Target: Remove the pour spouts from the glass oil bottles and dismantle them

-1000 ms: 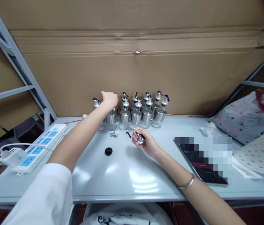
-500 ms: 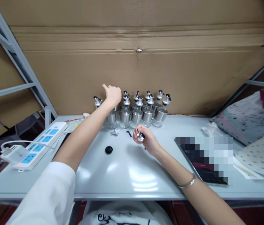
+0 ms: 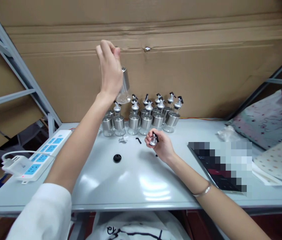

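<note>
My left hand [image 3: 111, 68] is closed around the upper part of a glass oil bottle [image 3: 125, 81] with a steel sleeve, raised in front of the cardboard. The bottle's top is hidden behind my fingers. Over the table, my right hand [image 3: 162, 145] is closed on a silver pourer spout [image 3: 153, 139] with a black flap. Several like bottles [image 3: 133, 123] with pourers stand in rows below the lifted one. On the tabletop lie a round black cap [image 3: 117, 158], a small black bent lever [image 3: 138, 140] and a small clear-grey piece [image 3: 123, 139].
A white power strip [image 3: 42, 156] with plugged-in cables lies along the left. At the right are a dark tablet-like device [image 3: 216, 170], partly blurred out, and patterned bags [image 3: 258, 123]. A cardboard wall [image 3: 193, 73] closes off the back, between metal frame bars [image 3: 23, 63].
My left hand has risen from behind the bottle rows, now with a bottle in it. My right hand has shifted slightly right and up, still gripping the pourer.
</note>
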### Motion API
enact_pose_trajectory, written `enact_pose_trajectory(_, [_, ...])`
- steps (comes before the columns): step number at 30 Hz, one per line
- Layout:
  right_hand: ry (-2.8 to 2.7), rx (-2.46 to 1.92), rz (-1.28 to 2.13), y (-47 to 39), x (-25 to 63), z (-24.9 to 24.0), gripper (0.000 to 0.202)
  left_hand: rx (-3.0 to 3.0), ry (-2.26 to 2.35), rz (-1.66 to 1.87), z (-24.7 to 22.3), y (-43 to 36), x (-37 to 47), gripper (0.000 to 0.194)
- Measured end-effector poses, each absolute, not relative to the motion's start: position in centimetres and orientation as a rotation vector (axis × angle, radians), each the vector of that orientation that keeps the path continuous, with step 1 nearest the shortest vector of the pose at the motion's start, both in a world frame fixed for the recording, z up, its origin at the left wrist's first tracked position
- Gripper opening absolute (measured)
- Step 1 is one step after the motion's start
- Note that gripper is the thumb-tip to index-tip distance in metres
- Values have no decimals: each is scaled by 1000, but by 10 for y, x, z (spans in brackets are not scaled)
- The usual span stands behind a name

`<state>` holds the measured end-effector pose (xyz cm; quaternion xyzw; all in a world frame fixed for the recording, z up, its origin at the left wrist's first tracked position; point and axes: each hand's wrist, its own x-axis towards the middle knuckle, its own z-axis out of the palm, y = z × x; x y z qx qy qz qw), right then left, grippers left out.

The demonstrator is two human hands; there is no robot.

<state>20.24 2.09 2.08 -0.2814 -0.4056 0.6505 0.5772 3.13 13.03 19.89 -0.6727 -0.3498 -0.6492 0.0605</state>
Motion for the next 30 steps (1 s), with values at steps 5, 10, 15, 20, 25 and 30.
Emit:
enact_pose_trajectory(5, [-949,-692,1449,22,205,24,20,-2283,-1002,-1982,156,76,47,35])
enact_pose_trajectory(10, [-967,-712,1330,23,206,23,27,-2560,-970,-1960,89,33,55,28])
enact_pose_trajectory(15, [-943,-692,1227,22,203,23,31,-2810,-788,-1915,51,19,47,20])
enact_pose_trajectory(20, [-1017,-719,1148,22,195,16,57,-2849,-881,-1924,32,23,42,20])
enact_pose_trajectory(25, [-1139,-794,952,27,198,11,40,-2907,-816,-1927,19,22,44,19])
enact_pose_trajectory(30, [-1192,-806,870,27,202,12,30,-2940,-774,-1896,15,20,45,17])
